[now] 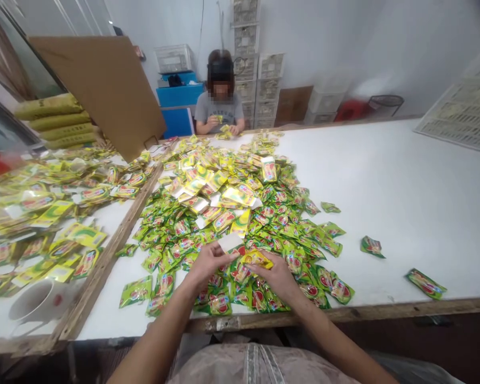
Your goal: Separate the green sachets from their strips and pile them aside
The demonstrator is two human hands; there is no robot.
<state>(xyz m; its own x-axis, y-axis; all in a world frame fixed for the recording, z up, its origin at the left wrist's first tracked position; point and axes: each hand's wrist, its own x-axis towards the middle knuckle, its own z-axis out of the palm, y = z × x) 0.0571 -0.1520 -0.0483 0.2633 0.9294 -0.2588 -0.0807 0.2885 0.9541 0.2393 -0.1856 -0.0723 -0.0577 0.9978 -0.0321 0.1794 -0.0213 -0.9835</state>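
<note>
Yellow packet (258, 259) is gripped by the right hand (279, 274), above a pile of green sachets (282, 218) printed with red motifs; the left hand (208, 261) pinches a white-flapped carton (231, 243). Print on both is too blurred to read.

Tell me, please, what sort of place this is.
Probably a small packing workshop, judging by the heaped green packets, the long white worktable and the stacked crates beyond it.
</note>
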